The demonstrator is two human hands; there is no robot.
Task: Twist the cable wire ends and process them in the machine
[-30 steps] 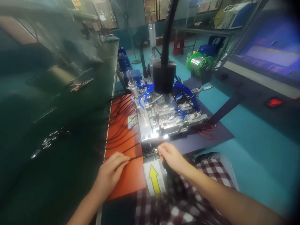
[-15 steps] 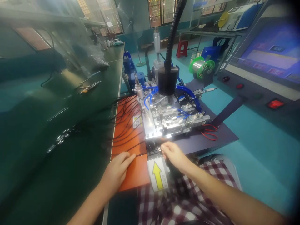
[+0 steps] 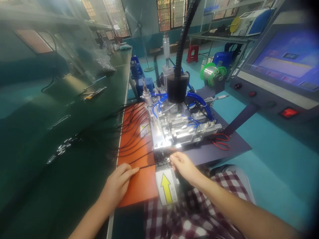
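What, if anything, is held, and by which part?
The left hand pinches a black cable along its length; the right hand appears to pinch its shiny end, though that is partly hidden.

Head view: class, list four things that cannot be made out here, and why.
In the head view:
Whatever the right hand pinches: mostly covered by that hand.
Black cable inside the left hand: hidden by it.
Writing on the screen: blurred.
Small print beside the yellow arrow: too small.
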